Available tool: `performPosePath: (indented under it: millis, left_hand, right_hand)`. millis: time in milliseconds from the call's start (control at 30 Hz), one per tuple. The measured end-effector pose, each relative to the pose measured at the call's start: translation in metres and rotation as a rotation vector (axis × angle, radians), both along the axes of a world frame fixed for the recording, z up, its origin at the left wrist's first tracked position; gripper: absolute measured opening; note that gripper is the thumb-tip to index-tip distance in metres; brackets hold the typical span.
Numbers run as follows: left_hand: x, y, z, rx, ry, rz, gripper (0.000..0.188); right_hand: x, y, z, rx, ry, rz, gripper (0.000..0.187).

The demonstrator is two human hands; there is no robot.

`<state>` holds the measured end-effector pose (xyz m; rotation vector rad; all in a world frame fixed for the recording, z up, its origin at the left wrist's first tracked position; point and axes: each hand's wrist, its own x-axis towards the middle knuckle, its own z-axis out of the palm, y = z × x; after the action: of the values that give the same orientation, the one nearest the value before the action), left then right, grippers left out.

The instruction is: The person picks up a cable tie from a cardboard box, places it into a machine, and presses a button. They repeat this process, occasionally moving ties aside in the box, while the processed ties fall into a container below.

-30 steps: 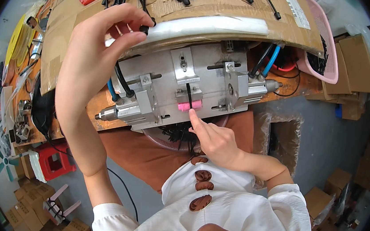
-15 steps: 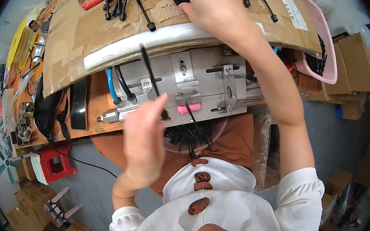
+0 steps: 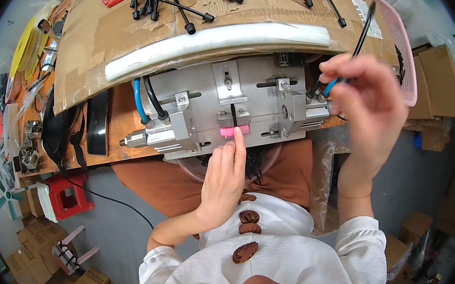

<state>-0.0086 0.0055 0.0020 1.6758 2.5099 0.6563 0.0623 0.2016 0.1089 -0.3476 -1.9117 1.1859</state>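
Note:
The index finger of my left hand (image 3: 222, 182) is stretched out and touches the pink block (image 3: 234, 131) at the front of a metal fixture (image 3: 200, 79). Its other fingers curl loosely, holding nothing visible. Behind that fingertip a short black rod (image 3: 234, 114) lies against the small metal clamp block above the pink piece. My right hand (image 3: 371, 98), slightly blurred, is raised beyond the fixture's right end. Between its thumb and fingers it pinches a thin black rod (image 3: 364, 32) that points up and away.
Many knob-ended black rods (image 3: 182, 14) lie on a cardboard sheet (image 3: 87, 63) edged with white foam (image 3: 216, 36). Blue hoses (image 3: 138, 100) join the fixture. A clear basin (image 3: 192, 170) of black rods sits on my lap. At right stands a pink basket (image 3: 408, 85).
My right hand has left the rod pile and come right and nearer, with a rod. My left hand has moved right onto the pink block. The rod that overhung the fixture's front no longer shows there.

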Motion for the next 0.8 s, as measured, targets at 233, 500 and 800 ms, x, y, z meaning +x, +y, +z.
performPosePath:
  millis: [233, 500, 800]
  left_hand:
    - [-0.047, 0.016, 0.058, 0.247, 0.036, -0.081, 0.064]
    - [-0.174, 0.111, 0.111, 0.106, 0.263, -0.067, 0.022]
    - [-0.124, 0.072, 0.120, 0.495, 0.359, -0.021, 0.015]
  right_hand:
    - [0.029, -0.065, -0.086, 0.463, -0.217, 0.065, 0.060]
    - [0.013, -0.082, -0.116, 0.519, -0.386, 0.162, 0.068]
    - [0.011, -0.052, -0.074, 0.710, -0.457, 0.166, 0.058]
